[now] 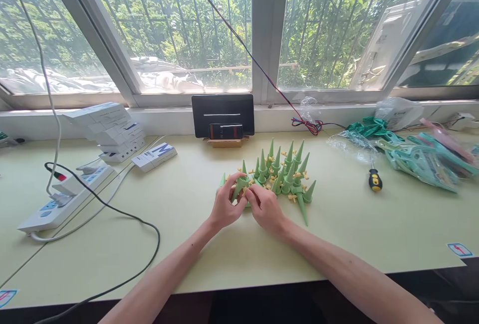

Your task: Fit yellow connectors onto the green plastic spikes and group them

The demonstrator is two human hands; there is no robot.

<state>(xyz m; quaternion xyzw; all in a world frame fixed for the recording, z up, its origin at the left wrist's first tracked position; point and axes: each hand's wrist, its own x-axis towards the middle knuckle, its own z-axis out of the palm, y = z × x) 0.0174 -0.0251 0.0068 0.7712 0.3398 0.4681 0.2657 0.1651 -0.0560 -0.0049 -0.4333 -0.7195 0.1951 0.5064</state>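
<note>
My left hand (226, 204) is closed around a green watering spike (239, 189), its round open end up and tilted. My right hand (266, 208) meets it from the other side, thumb and finger pinched at a small yellow valve (245, 191) against the spike. How far the valve sits in the spike is hidden by my fingers. Just beyond and to the right stands a cluster of green watering spikes (288, 179), most with points up and small yellow valves on their sides. One spike (302, 208) lies with its point toward me.
A tablet (222, 109) stands by the window. To the left are stacked white boxes (112, 129), a single box (154, 157), a power strip (67, 199) and a black cable (157, 244). A screwdriver (374, 180) and plastic-bagged items (426, 159) lie right.
</note>
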